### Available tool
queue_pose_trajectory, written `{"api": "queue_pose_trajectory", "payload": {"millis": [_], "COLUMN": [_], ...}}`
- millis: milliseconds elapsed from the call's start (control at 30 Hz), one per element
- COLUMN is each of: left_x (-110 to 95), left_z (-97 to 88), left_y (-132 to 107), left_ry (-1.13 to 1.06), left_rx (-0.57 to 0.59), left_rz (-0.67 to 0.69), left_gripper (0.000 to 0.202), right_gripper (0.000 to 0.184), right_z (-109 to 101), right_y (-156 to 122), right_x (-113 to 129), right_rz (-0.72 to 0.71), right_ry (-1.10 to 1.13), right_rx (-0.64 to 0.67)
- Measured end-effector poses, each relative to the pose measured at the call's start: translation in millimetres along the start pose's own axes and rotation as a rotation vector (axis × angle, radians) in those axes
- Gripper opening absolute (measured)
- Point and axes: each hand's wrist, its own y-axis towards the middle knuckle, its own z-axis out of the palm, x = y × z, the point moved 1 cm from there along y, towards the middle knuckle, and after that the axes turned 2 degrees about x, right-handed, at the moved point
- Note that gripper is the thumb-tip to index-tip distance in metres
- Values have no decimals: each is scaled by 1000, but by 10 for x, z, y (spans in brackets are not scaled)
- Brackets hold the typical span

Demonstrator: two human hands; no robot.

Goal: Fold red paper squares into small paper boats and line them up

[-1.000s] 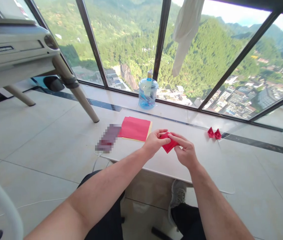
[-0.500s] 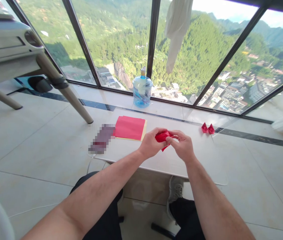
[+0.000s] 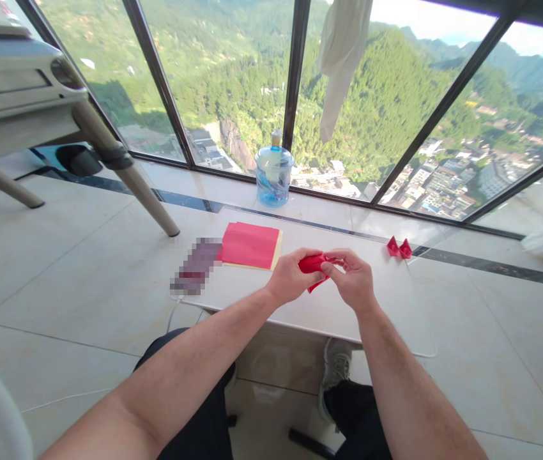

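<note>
Between my two hands is a piece of folded red paper (image 3: 312, 263), held just above the white low table (image 3: 348, 306). My left hand (image 3: 290, 276) grips its left side, thumb in front and fingers behind. On the right side, my right hand (image 3: 351, 276) pinches the paper between thumb and fingertips. Part of the paper is covered by my fingers, and a corner points down below them. Left of my hands lies a stack of red paper sheets (image 3: 251, 245) with a yellowish sheet edge showing. Two small folded red paper pieces (image 3: 398, 248) stand at the table's far right.
A pixelated flat object (image 3: 197, 267) lies at the table's left end, a white cable beside it. Behind the table, a blue water jug (image 3: 273, 176) stands by the tall windows. A metal-legged piece of furniture (image 3: 128, 182) is at left. My shoe (image 3: 336, 367) is below.
My right hand has shifted slightly to the right and the folded paper's lower corner has tilted a little to the left. Both hands keep their grip.
</note>
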Motion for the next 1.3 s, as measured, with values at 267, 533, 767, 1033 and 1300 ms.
{"api": "queue_pose_trajectory", "payload": {"millis": [267,533,767,1033,1300], "left_x": [-12,10,21,32,42], "left_z": [16,32,34,30,5], "left_y": [5,14,6,4,-10], "left_ry": [-12,44,49,20,-20], "left_rx": [-24,-31,-30,-58,-36], "left_rz": [27,101,115,98,19], "left_gripper": [37,33,30,30,33], "right_gripper": [10,9,5,6,12], "right_z": [-20,-44,-45,-49,-19], "right_y": [5,4,12,19,1], "right_x": [34,43,51,49,-14], "right_rz": [-86,-121,-108,-66,-46], "right_ry": [-76,-92,-43,14,-39], "right_rx": [11,73,120,128,28]}}
